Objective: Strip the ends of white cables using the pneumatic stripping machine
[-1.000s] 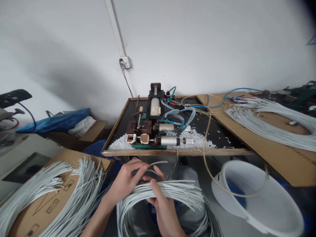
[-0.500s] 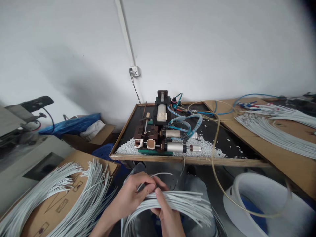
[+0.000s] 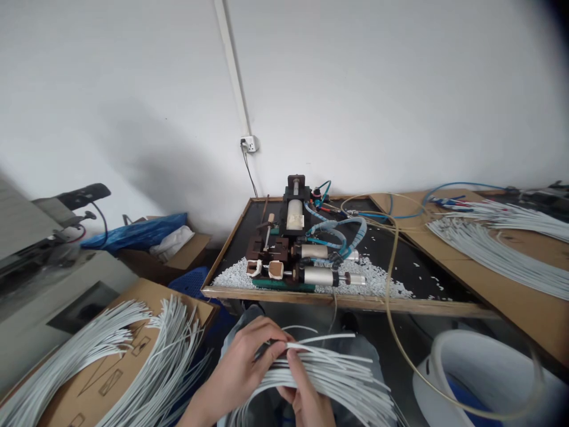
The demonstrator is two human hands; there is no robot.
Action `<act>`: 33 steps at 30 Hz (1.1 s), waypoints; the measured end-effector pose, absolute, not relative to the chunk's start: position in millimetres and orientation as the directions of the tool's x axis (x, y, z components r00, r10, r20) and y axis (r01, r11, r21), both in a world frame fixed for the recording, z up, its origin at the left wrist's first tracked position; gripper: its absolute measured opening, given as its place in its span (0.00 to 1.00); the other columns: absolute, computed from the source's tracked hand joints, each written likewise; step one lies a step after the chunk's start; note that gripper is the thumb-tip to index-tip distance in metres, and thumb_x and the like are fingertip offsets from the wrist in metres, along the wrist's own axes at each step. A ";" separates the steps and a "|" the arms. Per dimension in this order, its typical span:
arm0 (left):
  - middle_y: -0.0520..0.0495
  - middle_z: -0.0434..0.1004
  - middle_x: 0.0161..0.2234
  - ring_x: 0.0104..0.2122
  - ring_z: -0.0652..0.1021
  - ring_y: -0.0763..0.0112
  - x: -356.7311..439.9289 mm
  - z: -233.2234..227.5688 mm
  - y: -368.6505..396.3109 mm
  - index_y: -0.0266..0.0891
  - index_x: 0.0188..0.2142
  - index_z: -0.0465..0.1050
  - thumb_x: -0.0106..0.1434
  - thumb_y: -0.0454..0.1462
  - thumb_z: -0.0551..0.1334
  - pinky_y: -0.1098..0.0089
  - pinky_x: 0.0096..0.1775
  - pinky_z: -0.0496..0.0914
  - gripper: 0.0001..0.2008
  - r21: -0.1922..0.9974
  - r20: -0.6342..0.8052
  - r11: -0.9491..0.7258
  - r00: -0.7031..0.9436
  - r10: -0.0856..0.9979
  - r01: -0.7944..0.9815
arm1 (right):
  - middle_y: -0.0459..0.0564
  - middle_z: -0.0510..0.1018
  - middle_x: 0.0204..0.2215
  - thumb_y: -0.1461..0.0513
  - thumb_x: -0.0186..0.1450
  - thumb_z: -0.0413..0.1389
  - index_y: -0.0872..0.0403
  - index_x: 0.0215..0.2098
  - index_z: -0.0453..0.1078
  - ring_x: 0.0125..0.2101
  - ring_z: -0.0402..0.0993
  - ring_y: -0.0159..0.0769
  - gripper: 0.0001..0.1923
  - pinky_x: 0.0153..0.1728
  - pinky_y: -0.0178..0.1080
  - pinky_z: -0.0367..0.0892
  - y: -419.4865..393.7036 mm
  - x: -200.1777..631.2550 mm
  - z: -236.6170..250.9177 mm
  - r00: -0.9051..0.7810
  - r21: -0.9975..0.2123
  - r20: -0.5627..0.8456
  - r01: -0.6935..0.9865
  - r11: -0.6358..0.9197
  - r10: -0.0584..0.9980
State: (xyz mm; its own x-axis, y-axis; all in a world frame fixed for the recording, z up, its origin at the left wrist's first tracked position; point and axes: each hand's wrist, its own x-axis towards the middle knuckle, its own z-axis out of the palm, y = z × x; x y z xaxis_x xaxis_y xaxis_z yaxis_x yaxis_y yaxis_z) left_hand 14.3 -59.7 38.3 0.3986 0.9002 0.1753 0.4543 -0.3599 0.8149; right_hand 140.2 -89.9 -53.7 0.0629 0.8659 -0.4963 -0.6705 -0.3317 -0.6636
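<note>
Over my lap, a thick bundle of white wires [image 3: 351, 379] lies with its cut ends fanned to the right. My right hand [image 3: 306, 394] grips this bundle from below, its thumb across the top. My left hand [image 3: 249, 362] is closed, thumb and forefinger pinched on white wire at the upper edge of the bundle, touching the right thumb. One wire [image 3: 326, 337] stands apart above the others, pointing right, and another [image 3: 300, 327] curves out behind the left fingers. Exactly which strands lie between the left fingertips is hidden.
Ahead, a pneumatic machine [image 3: 296, 249] stands on a wood-edged table [image 3: 355, 303] strewn with small white offcuts. More wire bundles lie on cardboard to the left [image 3: 169, 356] and right [image 3: 498, 255]. A white bucket [image 3: 438, 356] stands at lower right, a yellowish hose [image 3: 389, 279] hanging across it.
The view has tilted, so the machine and table appear lower. A wire now sticks out separately above the bundle, near my left fingertips. Both hands stay on the wires.
</note>
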 end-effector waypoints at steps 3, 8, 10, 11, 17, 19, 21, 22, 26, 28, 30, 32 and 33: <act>0.45 0.76 0.33 0.34 0.75 0.66 12.5 33.9 -54.3 0.40 0.35 0.74 0.69 0.41 0.57 0.71 0.38 0.68 0.10 0.890 0.162 -0.253 0.255 0.953 0.380 | 0.46 0.85 0.35 0.48 0.50 0.69 0.45 0.37 0.80 0.37 0.82 0.48 0.18 0.33 0.44 0.78 -89.6 140.2 -50.2 0.053 -0.668 -0.486 -0.666 -0.332 0.872; 0.55 0.63 0.20 0.21 0.65 0.74 3.7 18.9 -37.5 0.38 0.33 0.70 0.65 0.50 0.60 0.75 0.26 0.65 0.16 0.997 0.046 -0.046 0.000 0.999 0.055 | 0.51 0.86 0.37 0.47 0.48 0.69 0.50 0.35 0.81 0.43 0.81 0.49 0.22 0.35 0.40 0.76 -89.6 139.5 -39.3 -0.027 -0.639 -0.472 -0.678 -0.363 0.881; 0.59 0.55 0.18 0.18 0.58 0.77 0.3 14.6 -30.9 0.37 0.34 0.71 0.62 0.52 0.62 0.77 0.21 0.60 0.18 0.999 0.009 -0.010 -0.031 0.999 -0.046 | 0.50 0.86 0.37 0.48 0.48 0.70 0.49 0.34 0.82 0.45 0.80 0.48 0.19 0.37 0.39 0.76 -89.7 140.3 -38.1 -0.079 -0.605 -0.454 -0.704 -0.372 0.888; 0.60 0.52 0.18 0.18 0.56 0.78 -1.2 12.9 -27.6 0.37 0.34 0.72 0.62 0.52 0.62 0.77 0.20 0.59 0.19 0.997 0.002 -0.006 -0.043 0.999 -0.081 | 0.49 0.86 0.38 0.48 0.48 0.70 0.48 0.34 0.82 0.46 0.80 0.47 0.18 0.38 0.38 0.76 -89.7 140.7 -38.1 -0.098 -0.590 -0.444 -0.716 -0.373 0.890; 0.56 0.63 0.18 0.18 0.65 0.76 -6.9 0.7 -4.3 0.35 0.33 0.75 0.62 0.48 0.63 0.76 0.23 0.62 0.17 0.991 0.135 -0.127 -0.214 0.968 0.048 | 0.48 0.86 0.37 0.50 0.46 0.72 0.49 0.33 0.82 0.42 0.82 0.43 0.19 0.34 0.32 0.77 -87.2 141.8 -43.3 -0.101 -0.534 -0.477 -0.755 -0.379 0.873; 0.52 0.70 0.21 0.20 0.69 0.74 -6.9 -4.3 3.6 0.35 0.31 0.76 0.61 0.47 0.64 0.74 0.26 0.65 0.16 0.980 0.174 -0.144 -0.234 0.957 0.139 | 0.46 0.86 0.37 0.51 0.47 0.71 0.47 0.32 0.82 0.43 0.82 0.42 0.17 0.35 0.31 0.76 -85.6 142.5 -47.4 -0.121 -0.518 -0.457 -0.769 -0.374 0.881; 0.51 0.73 0.22 0.20 0.71 0.73 -5.1 -7.9 10.0 0.35 0.28 0.76 0.61 0.46 0.64 0.74 0.27 0.66 0.15 0.969 0.195 -0.149 -0.236 0.952 0.200 | 0.44 0.86 0.37 0.51 0.48 0.71 0.46 0.32 0.81 0.44 0.81 0.41 0.15 0.35 0.32 0.77 -84.1 143.7 -51.2 -0.135 -0.510 -0.457 -0.769 -0.384 0.879; 0.51 0.74 0.22 0.20 0.71 0.73 -3.7 -8.9 12.5 0.35 0.26 0.76 0.61 0.45 0.64 0.74 0.27 0.66 0.15 0.963 0.204 -0.152 -0.234 0.951 0.222 | 0.45 0.86 0.37 0.51 0.48 0.71 0.46 0.32 0.82 0.44 0.81 0.42 0.15 0.35 0.32 0.77 -83.4 144.4 -52.5 -0.139 -0.506 -0.461 -0.770 -0.388 0.877; 0.51 0.72 0.19 0.20 0.70 0.73 3.3 -8.9 18.6 0.35 0.23 0.74 0.62 0.45 0.63 0.75 0.25 0.65 0.17 0.956 0.212 -0.153 -0.230 0.950 0.249 | 0.47 0.86 0.36 0.50 0.47 0.71 0.48 0.32 0.82 0.42 0.82 0.43 0.17 0.34 0.33 0.77 -81.4 146.3 -52.2 -0.109 -0.531 -0.456 -0.763 -0.368 0.883; 0.51 0.73 0.19 0.19 0.70 0.73 6.0 -8.9 20.0 0.35 0.22 0.74 0.62 0.45 0.63 0.75 0.25 0.65 0.17 0.959 0.208 -0.150 -0.235 0.950 0.242 | 0.47 0.86 0.36 0.49 0.47 0.71 0.48 0.33 0.82 0.42 0.82 0.43 0.19 0.33 0.33 0.77 -80.9 146.5 -50.7 -0.087 -0.553 -0.466 -0.748 -0.366 0.880; 0.51 0.74 0.20 0.19 0.71 0.73 7.8 -10.1 20.5 0.35 0.23 0.75 0.62 0.45 0.63 0.75 0.24 0.66 0.17 0.962 0.201 -0.147 -0.232 0.952 0.231 | 0.48 0.86 0.36 0.48 0.46 0.71 0.49 0.33 0.82 0.43 0.82 0.43 0.19 0.33 0.32 0.77 -80.6 146.0 -49.6 -0.076 -0.559 -0.480 -0.741 -0.372 0.874; 0.50 0.74 0.20 0.19 0.72 0.73 8.8 -12.1 20.6 0.35 0.24 0.76 0.62 0.45 0.63 0.75 0.24 0.66 0.17 0.964 0.193 -0.143 -0.223 0.956 0.223 | 0.48 0.86 0.36 0.48 0.47 0.71 0.49 0.33 0.82 0.43 0.82 0.42 0.19 0.32 0.31 0.76 -80.3 145.2 -49.6 -0.077 -0.553 -0.482 -0.745 -0.372 0.873; 0.50 0.74 0.20 0.19 0.72 0.72 9.0 -13.1 20.7 0.35 0.24 0.76 0.62 0.45 0.63 0.74 0.24 0.66 0.17 0.965 0.190 -0.140 -0.219 0.957 0.222 | 0.47 0.86 0.36 0.49 0.46 0.71 0.48 0.33 0.82 0.42 0.82 0.42 0.19 0.32 0.31 0.76 -80.2 144.9 -49.8 -0.082 -0.546 -0.480 -0.751 -0.371 0.873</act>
State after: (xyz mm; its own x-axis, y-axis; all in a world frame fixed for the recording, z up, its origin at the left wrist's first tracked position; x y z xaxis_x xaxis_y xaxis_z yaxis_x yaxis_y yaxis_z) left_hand 9.0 20.7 -13.1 -0.2185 0.9572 0.1896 0.2219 -0.1405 0.9649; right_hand 144.9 -80.2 -49.8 -0.0825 0.8734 -0.4800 -0.7511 -0.3710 -0.5461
